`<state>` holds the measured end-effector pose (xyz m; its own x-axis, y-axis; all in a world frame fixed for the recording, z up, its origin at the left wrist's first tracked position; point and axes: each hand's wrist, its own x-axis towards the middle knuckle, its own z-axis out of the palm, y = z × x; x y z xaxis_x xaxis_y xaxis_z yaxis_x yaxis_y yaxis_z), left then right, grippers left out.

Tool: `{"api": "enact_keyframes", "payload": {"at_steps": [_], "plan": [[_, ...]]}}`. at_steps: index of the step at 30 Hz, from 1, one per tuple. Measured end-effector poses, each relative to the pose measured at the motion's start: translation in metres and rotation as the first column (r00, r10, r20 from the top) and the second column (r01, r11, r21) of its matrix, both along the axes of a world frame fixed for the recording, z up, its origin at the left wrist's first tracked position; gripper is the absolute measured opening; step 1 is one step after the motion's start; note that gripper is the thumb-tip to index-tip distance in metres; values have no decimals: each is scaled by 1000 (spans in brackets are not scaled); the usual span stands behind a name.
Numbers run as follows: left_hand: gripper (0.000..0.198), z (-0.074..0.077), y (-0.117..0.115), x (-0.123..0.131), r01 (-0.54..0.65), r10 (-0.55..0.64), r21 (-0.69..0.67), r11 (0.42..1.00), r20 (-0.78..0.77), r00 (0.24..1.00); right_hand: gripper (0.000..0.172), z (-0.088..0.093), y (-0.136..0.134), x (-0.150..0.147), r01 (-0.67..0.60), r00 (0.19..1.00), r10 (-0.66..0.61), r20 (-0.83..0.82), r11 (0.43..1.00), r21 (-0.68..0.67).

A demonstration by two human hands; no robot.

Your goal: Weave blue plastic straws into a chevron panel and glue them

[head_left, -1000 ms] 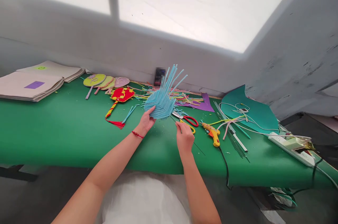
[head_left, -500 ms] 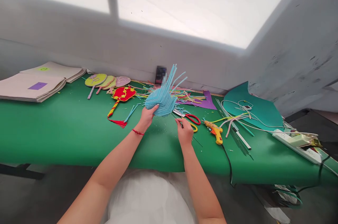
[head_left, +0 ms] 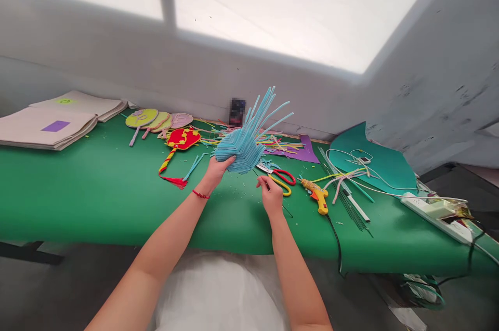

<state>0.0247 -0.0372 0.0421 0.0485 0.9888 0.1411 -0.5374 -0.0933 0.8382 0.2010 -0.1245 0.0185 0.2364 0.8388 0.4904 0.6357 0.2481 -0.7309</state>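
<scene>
A light-blue piece made of pipe cleaners (head_left: pixel 239 150) laid side by side is pinched in my left hand (head_left: pixel 215 171), thumb on top. Its long loose ends spread up and to the right. My right hand (head_left: pixel 272 193) is closed on a thin dark wire, whose tip shows near the lower right edge of the blue piece; whether it touches the piece I cannot tell. Right behind that hand lie scissors (head_left: pixel 286 177) with red and yellow handles. To the right rests a yellow glue gun (head_left: pixel 318 197).
A red-and-yellow fan (head_left: pixel 182 138) with a tassel and several pale fans (head_left: pixel 142 118) lie left. Behind are loose pipe cleaners and purple sheet (head_left: pixel 310 149). On the right are wires (head_left: pixel 353 211), teal sheet (head_left: pixel 384 162) and a power strip (head_left: pixel 432 216). Large cardboard sheets (head_left: pixel 47 126) are far left.
The blue piece has tilted to the right, its loose ends swinging right and fanning wider. My right hand has shifted slightly left with the wire.
</scene>
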Motion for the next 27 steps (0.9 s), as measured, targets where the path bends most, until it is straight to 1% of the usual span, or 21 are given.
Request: {"api": "enact_keyframes", "payload": {"at_steps": [3,6,10,13,14,16,18,20,21,22,24,25,26,27], "plan": [[46,0,-1,1,-26,26,-2,1000,-12,1000,40,-1,1,-1,10,1000,-10,5,1000,-2],[45,1,-3,2,-43,43,1,999,4,999,38,-2,4,-3,72,997,-74,23,994,82],[43,2,-4,3,-57,57,7,998,17,998,38,-4,6,-4,165,979,-186,79,962,216],[42,4,-5,4,-69,69,-2,998,10,998,38,-4,7,-4,161,979,-184,90,962,220],[42,5,-6,5,-56,56,-13,998,25,998,38,-3,7,-4,148,983,-168,77,966,212],[44,7,-7,5,9,-5,-46,999,85,996,39,-2,6,-5,136,988,-147,37,969,206],[48,9,-7,4,88,-75,-74,993,152,985,41,-1,6,-6,162,986,-166,-2,962,222],[55,9,-5,2,116,-98,-96,989,169,981,42,0,5,-7,207,978,-209,-19,944,259],[59,9,-4,0,91,-74,-112,989,148,986,42,-1,5,-7,234,971,-238,-19,930,282],[63,8,-4,-2,37,-23,-125,992,109,994,42,-1,5,-7,263,962,-271,-14,915,306],[65,8,-4,-4,-116,116,-105,988,-5,993,41,-3,5,-6,326,937,-349,5,880,345],[62,8,-5,-4,-176,172,-64,982,-61,983,41,-3,5,-6,354,923,-385,17,864,358],[55,8,-6,-4,-205,203,-11,979,-103,974,40,-4,5,-6,374,911,-412,28,851,368],[49,9,-8,-2,-198,201,39,979,-132,971,39,-4,5,-5,383,903,-428,41,844,375]]}}
